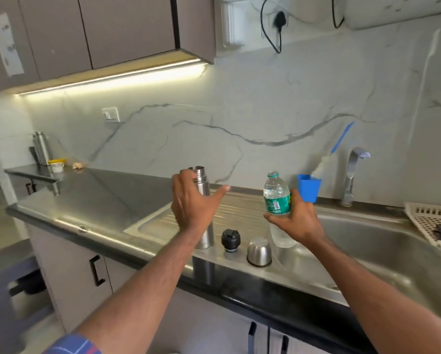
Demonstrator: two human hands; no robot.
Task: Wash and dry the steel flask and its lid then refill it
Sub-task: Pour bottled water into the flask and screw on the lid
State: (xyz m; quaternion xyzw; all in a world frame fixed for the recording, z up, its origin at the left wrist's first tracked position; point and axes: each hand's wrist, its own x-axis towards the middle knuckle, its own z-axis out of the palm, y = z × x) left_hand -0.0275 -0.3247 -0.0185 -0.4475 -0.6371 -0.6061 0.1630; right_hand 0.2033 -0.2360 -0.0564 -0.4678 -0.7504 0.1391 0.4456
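At a steel sink drainboard (pixel 242 210) under a marble wall, refilling is seemingly beginning; left of the black lid (pixel 230 240), the left hand (pixel 192 204) is spreading wide around the uncapped steel flask (pixel 203 213), contact unclear; right of that lid, beyond the steel cup (pixel 259 252), the right hand (pixel 294 222) is gripping an uncapped water bottle (pixel 277 198) upright; capping is remaining.
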